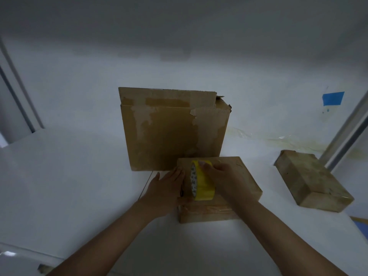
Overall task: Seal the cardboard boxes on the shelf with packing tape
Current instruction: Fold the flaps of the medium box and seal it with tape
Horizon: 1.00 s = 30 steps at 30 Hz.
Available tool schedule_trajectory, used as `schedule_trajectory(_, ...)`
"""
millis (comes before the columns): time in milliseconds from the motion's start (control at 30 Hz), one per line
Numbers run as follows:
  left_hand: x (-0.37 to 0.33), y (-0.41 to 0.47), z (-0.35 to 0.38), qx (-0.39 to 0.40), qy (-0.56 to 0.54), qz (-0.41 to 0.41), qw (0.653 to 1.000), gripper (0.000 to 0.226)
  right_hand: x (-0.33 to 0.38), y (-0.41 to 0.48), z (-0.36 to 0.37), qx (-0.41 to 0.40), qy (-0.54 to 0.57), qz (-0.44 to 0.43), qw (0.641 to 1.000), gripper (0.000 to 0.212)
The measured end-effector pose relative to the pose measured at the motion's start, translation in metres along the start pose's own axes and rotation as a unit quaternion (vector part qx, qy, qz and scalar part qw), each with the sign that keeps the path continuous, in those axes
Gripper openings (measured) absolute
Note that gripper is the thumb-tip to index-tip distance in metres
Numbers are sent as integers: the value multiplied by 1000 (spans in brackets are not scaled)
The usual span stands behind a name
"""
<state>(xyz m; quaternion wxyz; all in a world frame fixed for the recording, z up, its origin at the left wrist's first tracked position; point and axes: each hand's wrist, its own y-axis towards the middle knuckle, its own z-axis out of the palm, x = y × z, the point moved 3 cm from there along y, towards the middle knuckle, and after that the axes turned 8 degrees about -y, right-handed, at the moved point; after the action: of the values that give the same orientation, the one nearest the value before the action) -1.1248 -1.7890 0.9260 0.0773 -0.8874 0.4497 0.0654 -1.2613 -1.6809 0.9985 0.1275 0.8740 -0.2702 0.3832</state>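
While looking down from the head cam: seems to be mid-strip on the small box (239, 176), which lies flat on the white shelf (79, 176), right up against the front of the big box (171, 132). Shiny tape already across its near side.

Right hand (221, 172) curled over the top of the yellow tape roll (202, 181), gripping it. Left hand (165, 188) flat, fingers straight, pressed against the box's left edge just beside the roll, holding nothing.

Roll standing on edge on the lid, hole facing left toward that flat hand. So axle running left-right, and tape bound to pay out near-to-far. Can't make out the loose end or a seam. Lid looks roughly square from here, long side hard to call.

Next, probably: keep the box pinned, run the roll straight along the lid, press down, tear. Third box (310, 180) well apart on the right.
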Motion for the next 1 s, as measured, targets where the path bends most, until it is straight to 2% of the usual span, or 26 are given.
schedule_trajectory(67, 0, 2, 4, 8, 32, -3, 999, 102, 3, -1, 0, 7, -3, -3, 1000, 56)
schedule_trajectory(133, -2, 2, 3, -6, 53, -8, 999, 86, 5, 0, 0, 15, -7, 2, 1000, 60)
schedule_trajectory(233, -4, 1, 5, -51, 77, -5, 996, 94, 8, -1, -10, 11, -9, 21, 1000, 56)
schedule_trajectory(300, -3, -1, 7, -104, 35, 30, 993, 101, 9, 0, -13, 30, 50, 45, 997, 48)
schedule_trajectory(400, 4, 2, 17, -152, 14, 69, 986, 94, 13, 2, -14, 50, 138, 86, 985, 44)
schedule_trajectory(467, 4, 3, 18, -169, 3, 88, 982, 93, 12, 3, -13, 57, 147, 100, 982, 44)
schedule_trajectory(633, 7, 5, 20, -165, -65, 97, 979, 90, 17, 1, -10, 61, 176, 97, 978, 38)
schedule_trajectory(767, 2, 1, 22, -146, -160, 61, 974, 97, 24, 4, 0, 71, 204, 130, 968, 55)
schedule_trajectory(1000, -5, -3, 22, -153, -256, -3, 954, 96, 34, 9, 2, 31, 206, 147, 967, 55)
